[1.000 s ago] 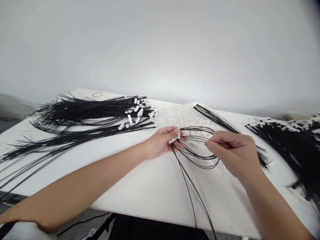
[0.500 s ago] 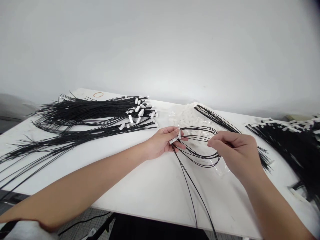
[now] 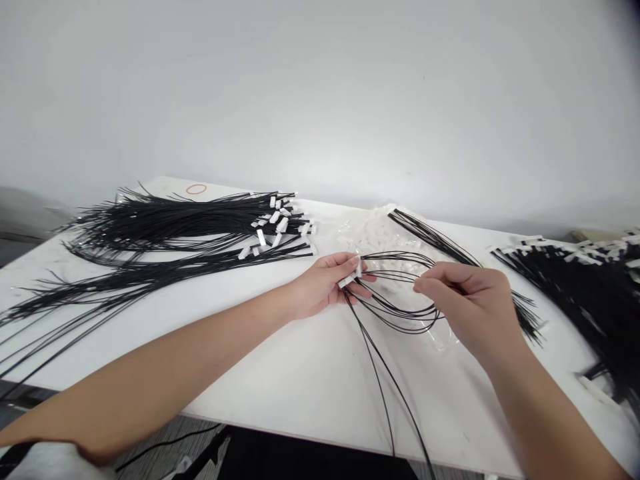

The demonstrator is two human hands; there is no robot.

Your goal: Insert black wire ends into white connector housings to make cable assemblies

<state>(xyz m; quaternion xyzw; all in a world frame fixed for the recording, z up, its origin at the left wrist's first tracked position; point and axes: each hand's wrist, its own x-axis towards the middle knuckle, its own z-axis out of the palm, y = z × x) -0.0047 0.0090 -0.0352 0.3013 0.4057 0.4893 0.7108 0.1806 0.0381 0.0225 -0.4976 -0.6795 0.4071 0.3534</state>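
Between the thumb and fingers of my left hand (image 3: 336, 283) are white plastic connectors (image 3: 350, 275) with thin black wires (image 3: 400, 327) running out of them. Most of these wires bow to the right in loops toward my right hand (image 3: 473, 303), whose fingers are pinched closed around the wires' far part; the exact grip is hidden behind the hand. A few wires hang from the connectors down past the table's front edge. Beneath the loops, on the table, lies a clear plastic bag (image 3: 370, 233) with small white pieces in it.
Black wires with white connectors lie in a large pile (image 3: 200, 223) at the left and another pile (image 3: 590, 293) at the right. A smaller wire bundle (image 3: 430, 237) rests behind my right hand. A rubber band (image 3: 197, 189) lies on the white table (image 3: 280, 380) near the wall.
Almost nothing differs. My right hand has shifted very slightly left, and the looped wires have moved a little with it; my left hand stays still.
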